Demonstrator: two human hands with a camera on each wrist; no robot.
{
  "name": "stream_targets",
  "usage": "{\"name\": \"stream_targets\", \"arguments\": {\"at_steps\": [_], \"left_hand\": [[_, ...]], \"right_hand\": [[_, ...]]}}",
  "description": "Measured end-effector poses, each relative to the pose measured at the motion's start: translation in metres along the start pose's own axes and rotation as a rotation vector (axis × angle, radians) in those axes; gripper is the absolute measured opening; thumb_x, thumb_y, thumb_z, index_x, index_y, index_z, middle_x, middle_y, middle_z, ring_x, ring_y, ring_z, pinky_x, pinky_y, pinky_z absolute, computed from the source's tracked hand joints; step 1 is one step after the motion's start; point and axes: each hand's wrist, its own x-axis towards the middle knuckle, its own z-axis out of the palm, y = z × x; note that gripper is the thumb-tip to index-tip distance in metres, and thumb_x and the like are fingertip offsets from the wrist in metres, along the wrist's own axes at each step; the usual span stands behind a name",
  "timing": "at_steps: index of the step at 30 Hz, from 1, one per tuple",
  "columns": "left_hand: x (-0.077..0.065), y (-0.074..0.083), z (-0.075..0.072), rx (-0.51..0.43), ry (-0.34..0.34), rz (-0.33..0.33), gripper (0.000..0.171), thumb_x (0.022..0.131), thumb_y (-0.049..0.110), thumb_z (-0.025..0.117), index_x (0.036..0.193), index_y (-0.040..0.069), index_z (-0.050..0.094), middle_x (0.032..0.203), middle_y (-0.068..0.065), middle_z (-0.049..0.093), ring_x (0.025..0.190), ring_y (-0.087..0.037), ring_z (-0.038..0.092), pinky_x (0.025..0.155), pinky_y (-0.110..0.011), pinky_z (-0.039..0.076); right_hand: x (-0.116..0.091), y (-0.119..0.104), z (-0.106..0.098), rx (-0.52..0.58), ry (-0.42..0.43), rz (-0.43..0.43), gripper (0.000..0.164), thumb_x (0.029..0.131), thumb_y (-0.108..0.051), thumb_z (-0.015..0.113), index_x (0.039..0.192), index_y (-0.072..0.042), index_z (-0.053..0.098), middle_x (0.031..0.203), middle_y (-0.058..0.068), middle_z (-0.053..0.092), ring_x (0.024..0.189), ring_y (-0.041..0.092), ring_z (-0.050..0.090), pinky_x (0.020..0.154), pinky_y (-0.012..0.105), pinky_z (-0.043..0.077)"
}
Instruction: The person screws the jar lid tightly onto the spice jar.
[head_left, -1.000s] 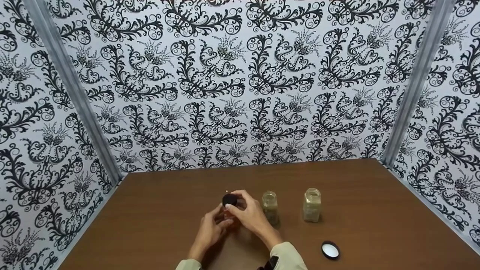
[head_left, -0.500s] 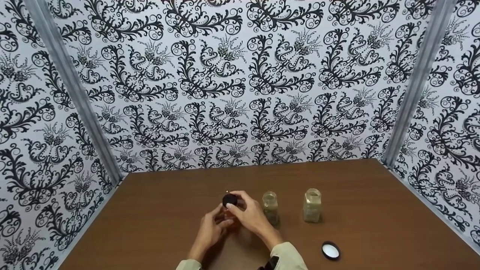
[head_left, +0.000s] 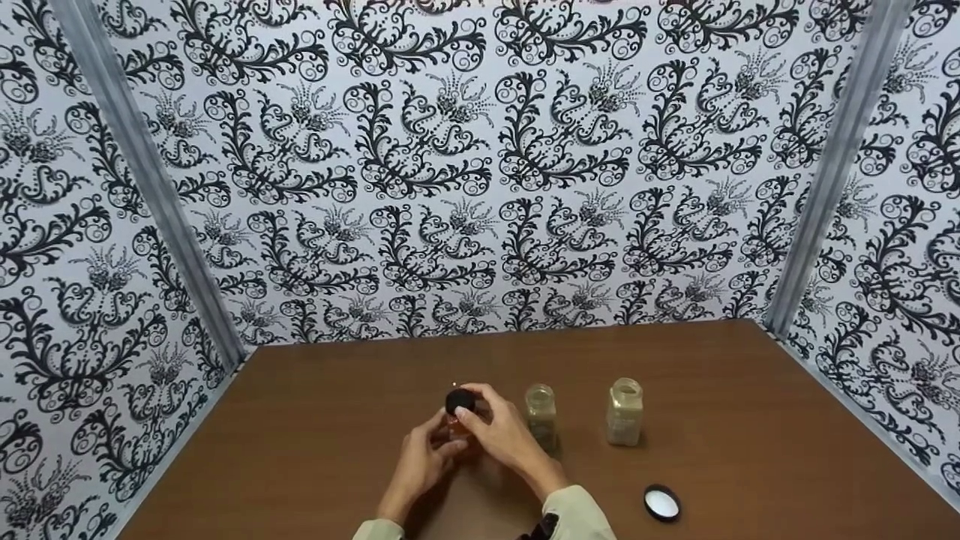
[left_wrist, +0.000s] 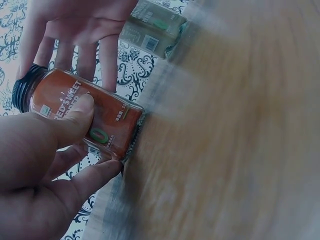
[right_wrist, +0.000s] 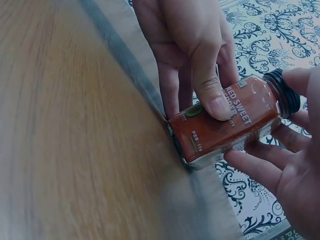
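Observation:
Between my hands a small glass spice jar (left_wrist: 112,117) of orange-red powder stands upright on the table. Its label reads "RED SWEET PEPPER". My left hand (head_left: 421,461) grips the jar's body, with the thumb (left_wrist: 75,117) flat across the label. On the black lid (head_left: 459,400), my right hand (head_left: 504,429) pinches the rim between thumb and fingers. The lid sits on the jar's neck. Just right of my right hand is a lidless glass jar (head_left: 541,420) with greenish contents; my wrist is close to it.
Farther right stands a second lidless jar (head_left: 625,412), holding pale greenish powder. A loose black lid (head_left: 661,502) lies with its white inside up near the front right of the brown wooden table (head_left: 322,405). Patterned walls (head_left: 442,187) enclose the back and sides.

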Motion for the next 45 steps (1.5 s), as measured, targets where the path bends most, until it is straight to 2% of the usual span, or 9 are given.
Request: {"name": "stream_targets", "arguments": {"at_steps": [6, 10, 14, 19, 23, 26, 29, 37, 45], "left_hand": [[0.0005, 0.0005, 0.0007, -0.010, 0.023, 0.033, 0.070, 0.090, 0.008, 0.072, 0.144, -0.018, 0.036, 0.123, -0.032, 0.065, 0.109, -0.035, 0.069, 0.074, -0.023, 0.056], [-0.0003, -0.0001, 0.0015, -0.042, 0.022, 0.018, 0.068, 0.090, 0.004, 0.071, 0.145, -0.017, 0.036, 0.122, -0.032, 0.066, 0.107, -0.033, 0.069, 0.067, -0.023, 0.054], [-0.0005, -0.0016, 0.0020, -0.053, 0.018, 0.020, 0.068, 0.090, 0.003, 0.071, 0.145, -0.016, 0.036, 0.121, -0.032, 0.066, 0.107, -0.035, 0.069, 0.066, -0.024, 0.054], [-0.0009, -0.0016, 0.0015, -0.025, 0.011, 0.019, 0.069, 0.090, 0.007, 0.072, 0.145, -0.016, 0.037, 0.123, -0.032, 0.065, 0.109, -0.037, 0.069, 0.068, -0.024, 0.055], [-0.0019, 0.0008, 0.0006, 0.024, 0.017, 0.021, 0.071, 0.090, 0.013, 0.072, 0.144, -0.017, 0.037, 0.127, -0.034, 0.062, 0.110, -0.039, 0.069, 0.083, -0.032, 0.060], [-0.0017, 0.0016, 0.0004, 0.059, 0.024, 0.031, 0.072, 0.090, 0.015, 0.073, 0.143, -0.018, 0.037, 0.127, -0.034, 0.062, 0.109, -0.040, 0.070, 0.091, -0.039, 0.058], [-0.0009, 0.0007, 0.0008, 0.066, 0.022, 0.035, 0.072, 0.090, 0.016, 0.073, 0.143, -0.018, 0.038, 0.124, -0.033, 0.064, 0.108, -0.038, 0.070, 0.090, -0.039, 0.058], [-0.0003, -0.0003, 0.0016, 0.049, 0.004, 0.018, 0.070, 0.090, 0.016, 0.073, 0.144, -0.014, 0.040, 0.130, -0.034, 0.060, 0.111, -0.039, 0.069, 0.090, -0.038, 0.058], [-0.0016, -0.0001, 0.0015, 0.063, 0.026, 0.042, 0.069, 0.089, 0.013, 0.074, 0.142, -0.016, 0.041, 0.125, -0.034, 0.063, 0.108, -0.039, 0.070, 0.089, -0.040, 0.059]], "right_hand": [[0.0030, 0.0026, 0.0029, -0.080, 0.024, -0.001, 0.035, 0.099, -0.033, 0.062, 0.126, -0.013, 0.054, 0.125, 0.017, 0.068, 0.117, 0.033, 0.067, 0.100, 0.047, 0.053], [0.0022, 0.0041, 0.0047, -0.074, 0.041, 0.000, 0.037, 0.098, -0.034, 0.064, 0.125, -0.012, 0.053, 0.122, 0.019, 0.068, 0.115, 0.033, 0.068, 0.099, 0.047, 0.054], [0.0000, 0.0032, 0.0042, -0.059, 0.042, 0.021, 0.039, 0.097, -0.033, 0.066, 0.128, -0.012, 0.055, 0.125, 0.020, 0.067, 0.117, 0.034, 0.067, 0.100, 0.048, 0.053], [-0.0013, 0.0025, 0.0039, -0.065, 0.035, 0.036, 0.039, 0.097, -0.031, 0.065, 0.130, -0.013, 0.056, 0.128, 0.020, 0.066, 0.121, 0.036, 0.064, 0.102, 0.050, 0.051], [-0.0010, 0.0027, 0.0052, -0.057, 0.034, 0.034, 0.036, 0.097, -0.032, 0.066, 0.126, -0.014, 0.055, 0.125, 0.017, 0.066, 0.119, 0.032, 0.065, 0.100, 0.045, 0.053], [-0.0005, 0.0032, 0.0061, -0.036, 0.038, 0.024, 0.036, 0.097, -0.031, 0.067, 0.124, -0.013, 0.054, 0.121, 0.016, 0.067, 0.116, 0.030, 0.067, 0.094, 0.038, 0.055], [-0.0004, 0.0036, 0.0061, -0.031, 0.053, 0.025, 0.036, 0.095, -0.031, 0.069, 0.123, -0.014, 0.054, 0.120, 0.017, 0.068, 0.113, 0.029, 0.069, 0.091, 0.035, 0.056], [-0.0014, 0.0012, 0.0050, -0.003, 0.050, 0.045, 0.038, 0.095, -0.027, 0.068, 0.129, -0.015, 0.057, 0.126, 0.018, 0.065, 0.116, 0.030, 0.067, 0.097, 0.043, 0.054], [0.0005, 0.0030, 0.0075, -0.015, 0.063, 0.041, 0.036, 0.095, -0.029, 0.069, 0.125, -0.015, 0.055, 0.121, 0.018, 0.067, 0.112, 0.031, 0.068, 0.096, 0.044, 0.055]]}}
